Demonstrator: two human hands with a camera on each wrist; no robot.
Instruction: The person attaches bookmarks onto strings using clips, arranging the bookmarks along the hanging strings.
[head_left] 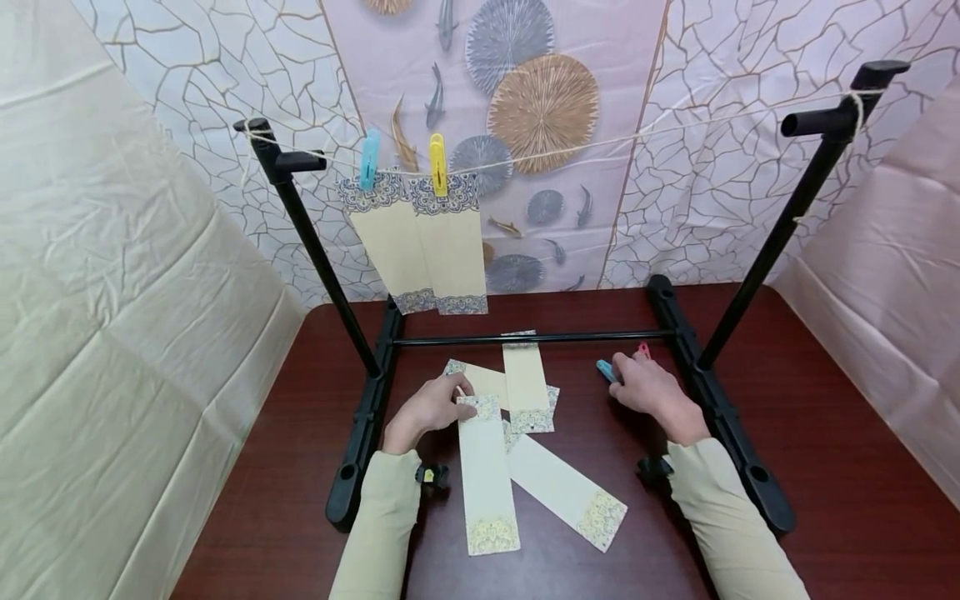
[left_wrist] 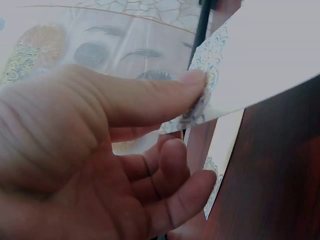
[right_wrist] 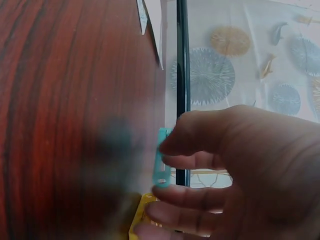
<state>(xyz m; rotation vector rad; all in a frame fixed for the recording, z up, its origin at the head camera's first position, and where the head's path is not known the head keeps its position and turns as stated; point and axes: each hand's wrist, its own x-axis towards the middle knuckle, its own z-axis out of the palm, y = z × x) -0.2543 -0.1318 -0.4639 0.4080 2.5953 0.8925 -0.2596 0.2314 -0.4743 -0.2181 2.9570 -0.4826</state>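
Observation:
My left hand [head_left: 433,408] pinches the patterned top end of a cream paper strip [head_left: 487,475] between thumb and fingers; the left wrist view shows the thumb flat over its blue-printed edge. At the right of the table, my right hand [head_left: 647,385] has its thumb and fingers on a light-blue clothespin [right_wrist: 161,160]. Under its lower fingers in the right wrist view lies a yellow clothespin [right_wrist: 140,215]. A red clothespin [head_left: 643,350] shows just beyond the knuckles. Several more strips, one upright [head_left: 527,383] and one slanting [head_left: 566,487], lie overlapping beside the left hand.
A black rack has posts at left [head_left: 318,258] and right [head_left: 765,250], joined by a low crossbar [head_left: 577,337]. Between the posts runs a cord [head_left: 570,151]. Two strips hang from it, under a blue clothespin [head_left: 369,160] and a yellow clothespin [head_left: 438,165].

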